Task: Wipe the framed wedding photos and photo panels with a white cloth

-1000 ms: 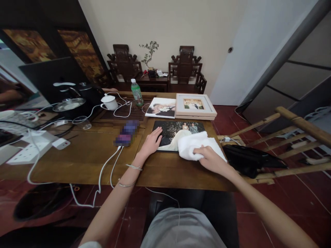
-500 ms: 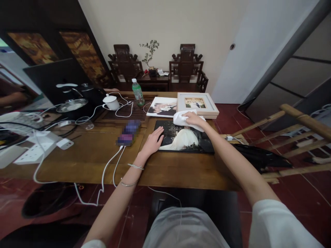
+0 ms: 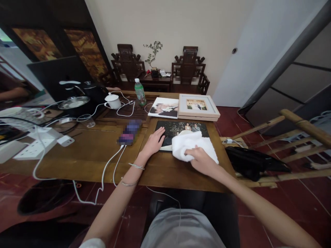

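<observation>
Wedding photo panel (image 3: 174,127) lies flat, wooden table (image 3: 165,174) beneath it. Left hand (image 3: 153,142) across panel's left edge, fingers extended, gripping nothing. Right hand (image 3: 201,159) curled around white towel (image 3: 187,142), over panel's near right part. Work looks under way; share done or left, cannot tell.

Over the link I count the wearer's two hands (image 3: 154,142), one white cloth (image 3: 179,143) and one dark photo panel (image 3: 169,129) around 4 o'clock. Near 12 I make out two carved chairs (image 3: 189,65) and one potted plant (image 3: 154,72); toward 10, one green bottle (image 3: 140,93) and one lidded cup (image 3: 113,102).
</observation>
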A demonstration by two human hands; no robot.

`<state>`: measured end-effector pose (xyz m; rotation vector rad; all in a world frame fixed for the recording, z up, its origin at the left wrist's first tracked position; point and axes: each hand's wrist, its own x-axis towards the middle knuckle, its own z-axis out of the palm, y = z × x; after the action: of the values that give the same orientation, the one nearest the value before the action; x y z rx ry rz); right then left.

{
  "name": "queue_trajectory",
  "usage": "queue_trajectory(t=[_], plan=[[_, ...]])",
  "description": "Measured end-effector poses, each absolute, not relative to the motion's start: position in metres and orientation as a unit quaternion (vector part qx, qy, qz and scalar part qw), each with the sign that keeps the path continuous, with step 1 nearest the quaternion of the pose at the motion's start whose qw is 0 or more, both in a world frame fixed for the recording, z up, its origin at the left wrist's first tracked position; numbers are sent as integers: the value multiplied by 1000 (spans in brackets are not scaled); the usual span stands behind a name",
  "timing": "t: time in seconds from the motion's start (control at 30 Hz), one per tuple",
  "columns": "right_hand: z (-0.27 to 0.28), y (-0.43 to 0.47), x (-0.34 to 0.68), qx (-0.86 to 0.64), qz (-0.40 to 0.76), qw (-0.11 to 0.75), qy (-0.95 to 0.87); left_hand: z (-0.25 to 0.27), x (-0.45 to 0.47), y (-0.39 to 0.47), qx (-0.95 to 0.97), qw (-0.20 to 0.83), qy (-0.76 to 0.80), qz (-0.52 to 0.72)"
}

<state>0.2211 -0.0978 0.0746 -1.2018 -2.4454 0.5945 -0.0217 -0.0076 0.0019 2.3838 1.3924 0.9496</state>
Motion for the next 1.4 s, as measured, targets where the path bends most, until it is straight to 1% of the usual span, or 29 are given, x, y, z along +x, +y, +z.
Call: queue_trajectory(t=[0.1, 0.2, 0.3, 0.53, 0.67, 0.77, 0.9, 1.03, 1.13, 1.2, 1.27, 1.4], plan=[[76, -110, 219, -414, 215, 169, -868, 1, -22, -6, 811, 112, 471, 329], [81, -95, 215, -418, 232, 172, -861, -1, -22, -5, 812, 112, 465, 336], [87, -60, 209, -437, 244, 175, -848, -2, -23, -5, 813, 112, 463, 335], [99, 42, 193, -466, 190, 163, -849, 0, -23, -6, 810, 117, 475, 322], [102, 70, 189, -491, 190, 154, -836, -1, -24, -5, 811, 117, 471, 327], [96, 61, 187, -492, 183, 163, -836, -2, -24, -4, 813, 117, 463, 334], [83, 11, 187, -470, 187, 192, -841, -4, -24, -4, 809, 122, 465, 339], [75, -56, 191, -445, 186, 172, -859, -5, -24, -5, 802, 133, 474, 339], [74, -90, 195, -416, 169, 159, -879, -6, -24, -5, 798, 139, 479, 337], [76, -97, 198, -398, 174, 155, -887, -6, -25, -5, 796, 140, 486, 332], [80, -91, 199, -392, 203, 146, -885, -6, -24, -5, 794, 143, 494, 325], [88, -53, 194, -417, 237, 158, -863, -4, -24, -6, 793, 140, 497, 322]])
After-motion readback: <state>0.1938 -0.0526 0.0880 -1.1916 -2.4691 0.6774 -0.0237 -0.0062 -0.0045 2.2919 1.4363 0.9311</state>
